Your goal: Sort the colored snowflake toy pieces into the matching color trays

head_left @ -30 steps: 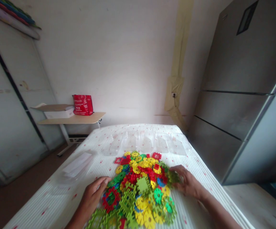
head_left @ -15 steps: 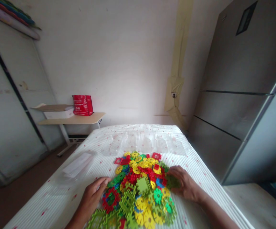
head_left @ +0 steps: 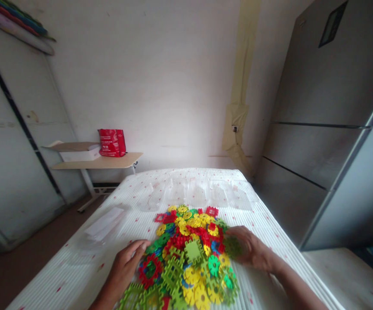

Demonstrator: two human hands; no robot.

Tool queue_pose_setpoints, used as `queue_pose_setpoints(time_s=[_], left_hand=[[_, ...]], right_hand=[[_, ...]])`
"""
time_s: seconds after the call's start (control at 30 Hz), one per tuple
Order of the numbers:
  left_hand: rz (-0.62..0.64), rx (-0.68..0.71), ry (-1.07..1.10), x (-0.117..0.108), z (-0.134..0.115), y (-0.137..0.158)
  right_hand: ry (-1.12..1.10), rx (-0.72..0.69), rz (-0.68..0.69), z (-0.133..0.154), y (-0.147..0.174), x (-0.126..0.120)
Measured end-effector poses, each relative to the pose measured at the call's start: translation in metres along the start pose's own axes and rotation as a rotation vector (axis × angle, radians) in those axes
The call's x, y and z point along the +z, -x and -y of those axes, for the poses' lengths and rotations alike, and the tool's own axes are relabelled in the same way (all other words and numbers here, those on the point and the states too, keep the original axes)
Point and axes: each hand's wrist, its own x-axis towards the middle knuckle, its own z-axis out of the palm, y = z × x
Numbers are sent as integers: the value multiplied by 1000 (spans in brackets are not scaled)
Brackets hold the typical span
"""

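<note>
A heap of plastic building pieces spreads over the near half of the table. Yellow snowflake discs (head_left: 201, 296), a bright green disc (head_left: 214, 265), a red notched ring (head_left: 149, 270) and an olive-green notched square (head_left: 193, 252) lie mixed in it. My left hand (head_left: 126, 265) rests at the heap's left edge, fingers stretched toward dark green pieces. On the right side, my right hand (head_left: 252, 247) curves around the heap's edge with fingers apart, beside an olive-green piece (head_left: 233, 246). Neither hand visibly lifts a piece; some fingertips are hidden.
A row of clear plastic trays (head_left: 199, 193) stands behind the heap. White paper in clear plastic (head_left: 105, 224) lies to the left on the striped tablecloth (head_left: 70, 262). Beyond are a side table (head_left: 118, 161) with a red bag (head_left: 112, 143), and a grey refrigerator (head_left: 315, 107).
My right hand has shifted very slightly at the heap's right edge. My left hand and the pieces look the same.
</note>
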Motion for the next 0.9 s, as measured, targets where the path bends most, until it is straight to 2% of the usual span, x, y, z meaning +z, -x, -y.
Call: queue_pose_setpoints(time_s=[0.2,0.57,0.7,0.9], left_hand=[[24,-15,-5,0,2,0],[21,-23,6,0,-3,1],[22,-30,13,-1,-8,1],[0,-19,29,-2,-11,1]], right_hand=[[-43,87,33,1,0,-2],[-98,-22,6,2,0,-5],[-76,56,23,5,-2,-6],[51,69,27,7,-3,-6]])
